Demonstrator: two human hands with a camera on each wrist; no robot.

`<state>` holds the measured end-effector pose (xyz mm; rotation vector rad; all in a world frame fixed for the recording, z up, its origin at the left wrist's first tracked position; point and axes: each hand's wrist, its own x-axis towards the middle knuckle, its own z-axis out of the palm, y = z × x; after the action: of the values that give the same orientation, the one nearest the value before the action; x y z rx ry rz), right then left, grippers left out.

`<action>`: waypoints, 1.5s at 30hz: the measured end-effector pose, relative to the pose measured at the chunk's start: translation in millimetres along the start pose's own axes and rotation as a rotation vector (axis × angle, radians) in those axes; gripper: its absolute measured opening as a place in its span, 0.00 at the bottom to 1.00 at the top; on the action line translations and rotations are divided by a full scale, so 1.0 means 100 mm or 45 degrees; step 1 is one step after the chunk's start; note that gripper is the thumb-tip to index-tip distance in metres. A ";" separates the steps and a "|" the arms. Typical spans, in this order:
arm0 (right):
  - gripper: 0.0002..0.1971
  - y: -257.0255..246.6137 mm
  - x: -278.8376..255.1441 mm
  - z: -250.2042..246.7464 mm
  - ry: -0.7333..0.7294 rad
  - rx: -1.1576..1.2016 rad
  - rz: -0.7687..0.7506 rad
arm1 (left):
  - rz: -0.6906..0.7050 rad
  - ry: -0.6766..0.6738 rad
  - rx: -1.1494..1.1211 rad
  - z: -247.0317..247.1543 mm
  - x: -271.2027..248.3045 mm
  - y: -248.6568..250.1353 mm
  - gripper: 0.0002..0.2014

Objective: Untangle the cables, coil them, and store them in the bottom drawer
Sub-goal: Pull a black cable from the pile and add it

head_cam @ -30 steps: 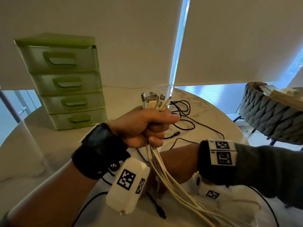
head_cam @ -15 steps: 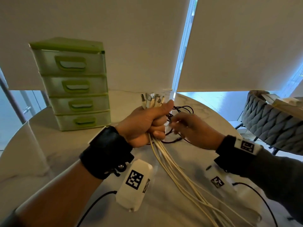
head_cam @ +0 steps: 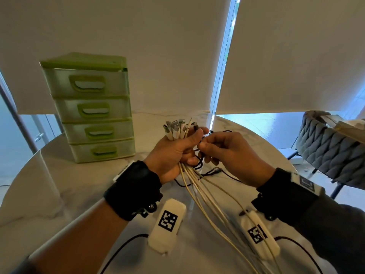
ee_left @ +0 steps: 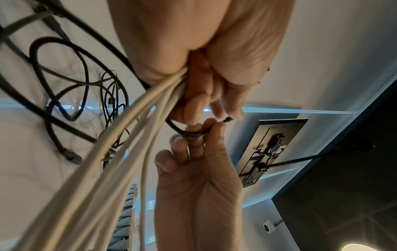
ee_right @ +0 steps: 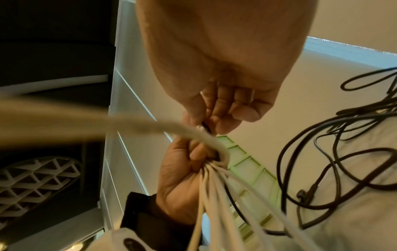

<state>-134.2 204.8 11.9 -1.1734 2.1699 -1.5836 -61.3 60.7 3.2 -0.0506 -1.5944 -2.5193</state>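
My left hand (head_cam: pixel 177 153) grips a bundle of white cables (head_cam: pixel 205 198) above the table, their plugs (head_cam: pixel 177 128) sticking up out of the fist and their lengths trailing down towards me. Right beside it, my right hand (head_cam: pixel 221 149) pinches the end of a black cable (ee_left: pixel 189 132) between thumb and fingers, close to the left thumb. More black cables (head_cam: pixel 209 171) lie tangled on the table under both hands. A green drawer unit (head_cam: pixel 92 107) stands at the back left with its bottom drawer (head_cam: pixel 102 150) closed.
The round marble table (head_cam: pixel 39 186) carries everything. A grey quilted chair (head_cam: pixel 331 151) stands off its right edge. White blinds hang behind. Thin black leads run from the wrist cameras across the near part of the table.
My right hand rose from under the bundle to beside the left fist and took hold of a black cable end. The left hand kept gripping the white bundle.
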 end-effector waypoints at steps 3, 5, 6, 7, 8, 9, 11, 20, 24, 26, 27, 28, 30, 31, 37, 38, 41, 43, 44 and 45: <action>0.06 0.03 0.02 0.02 0.003 -0.004 -0.008 | -0.012 -0.026 0.003 -0.01 0.00 -0.01 0.13; 0.07 0.05 0.03 0.05 -0.012 -0.008 -0.011 | -0.016 -0.029 -0.002 -0.02 0.00 -0.02 0.13; 0.08 0.05 0.03 0.06 -0.035 -0.002 -0.006 | -0.014 -0.027 0.004 -0.03 0.00 -0.02 0.13; 0.09 0.04 0.04 0.05 -0.073 0.021 0.011 | -0.009 -0.027 0.009 -0.03 0.00 -0.02 0.14; 0.09 0.03 0.04 0.04 -0.128 0.065 0.036 | 0.000 -0.026 0.009 -0.03 0.00 -0.02 0.15; 0.09 0.02 0.04 0.01 -0.199 0.116 0.064 | 0.014 -0.024 0.005 -0.03 -0.01 -0.01 0.16; 0.07 0.02 0.04 -0.07 -0.354 0.183 0.115 | 0.054 -0.012 0.000 -0.02 -0.01 0.01 0.18; 0.05 0.09 -0.04 -0.09 -0.707 0.082 0.174 | 0.172 -0.083 0.014 -0.13 0.01 0.13 0.20; 0.11 0.07 0.04 -0.01 -0.633 0.039 0.218 | 0.179 -0.141 -0.040 -0.10 0.01 0.13 0.18; 0.10 0.05 0.08 0.04 -0.761 -0.099 0.159 | 0.186 -0.134 -0.055 -0.08 0.00 0.13 0.17; 0.06 0.05 0.10 0.06 -0.828 -0.175 0.150 | 0.198 -0.132 -0.060 -0.08 0.00 0.13 0.17; 0.04 0.05 0.13 0.08 -0.897 -0.239 0.172 | 0.217 -0.136 -0.059 -0.09 -0.01 0.14 0.17; 0.10 0.10 0.19 0.08 -1.037 -0.392 0.198 | 0.245 -0.179 -0.058 -0.09 -0.03 0.16 0.18; 0.10 0.15 0.24 0.05 -1.104 -0.505 0.206 | 0.247 -0.211 -0.080 -0.08 -0.05 0.18 0.18; 0.06 0.55 0.54 -0.31 -0.789 -1.373 0.200 | 0.198 -0.376 -0.199 -0.05 -0.14 0.33 0.21; 0.05 0.57 0.58 -0.40 -0.640 -1.414 0.146 | 0.172 -0.410 -0.216 -0.08 -0.13 0.35 0.20; 0.11 0.56 0.68 -0.69 -0.255 -1.319 0.072 | 0.110 -0.454 -0.215 -0.18 -0.09 0.36 0.12; 0.13 0.48 0.74 -0.83 -0.026 -1.203 0.033 | 0.062 -0.387 -0.206 -0.22 -0.07 0.36 0.08; 0.13 0.43 0.76 -0.90 0.095 -1.127 -0.001 | 0.031 -0.327 -0.190 -0.22 -0.06 0.36 0.08; 0.13 0.38 0.80 -0.97 0.221 -1.037 -0.031 | 0.008 -0.264 -0.165 -0.22 -0.06 0.36 0.08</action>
<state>-261.1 221.6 39.6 -1.2653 3.0536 -0.8061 -48.9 26.0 25.2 -0.3422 -1.4921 -2.6841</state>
